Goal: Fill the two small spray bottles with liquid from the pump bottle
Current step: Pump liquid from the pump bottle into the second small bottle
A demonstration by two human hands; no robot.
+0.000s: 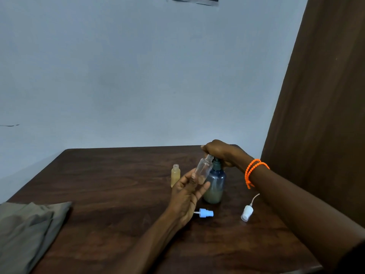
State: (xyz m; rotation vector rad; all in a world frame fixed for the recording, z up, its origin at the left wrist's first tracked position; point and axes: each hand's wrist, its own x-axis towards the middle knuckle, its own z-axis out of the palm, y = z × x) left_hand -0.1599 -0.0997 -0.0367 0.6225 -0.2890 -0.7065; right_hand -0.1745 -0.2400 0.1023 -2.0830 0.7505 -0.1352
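Observation:
A dark blue pump bottle (216, 184) stands on the brown table (118, 184), holding yellowish liquid in its lower part. My right hand (219, 152) lies over its pump head, fingers curled down around it. My left hand (189, 192) holds a clear small spray bottle (204, 169) tilted, its open neck up under the pump's spout. The second small bottle (175, 175) stands uncapped just to the left, full of yellowish liquid. Two spray caps lie on the table: a light blue one (205, 212) and a white one (246, 212) with its dip tube.
A folded grey-green cloth (29, 230) lies on the table's near left corner. A brown curtain (320, 107) hangs at the right. A pale wall stands behind the table's far edge. An orange bead bracelet (254, 171) circles my right wrist.

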